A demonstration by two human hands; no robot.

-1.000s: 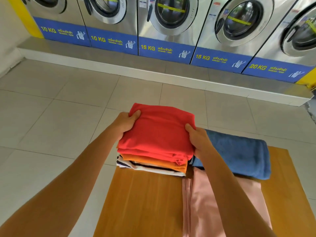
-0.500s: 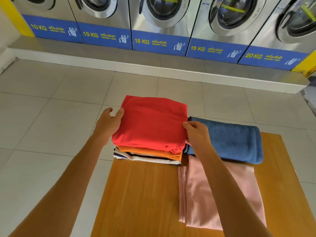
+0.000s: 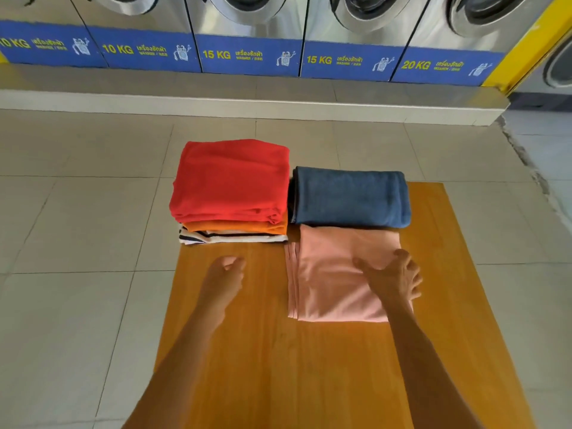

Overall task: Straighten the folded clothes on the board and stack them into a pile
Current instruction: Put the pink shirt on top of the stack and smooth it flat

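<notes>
I am looking into a coin laundry: steel front-loading washing machines are lining the far wall, blue labels reading 10, 15 and 20 KG, above a tiled floor.

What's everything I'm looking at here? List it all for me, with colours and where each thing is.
Red garment: 1, red, top of pile at board's far left.
Orange garment: 1, orange, under the red.
Striped garment: 1, white and black, pile's bottom.
Blue towel: 1, blue, far right, beside pile.
Pink garment: 1, pink, in front of towel.
Board: 1, brown wood, on tiled floor.
Washing machines: 5, silver with blue labels, far wall.
Left hand: loosely curled above board.
Right hand: on pink garment.
</notes>
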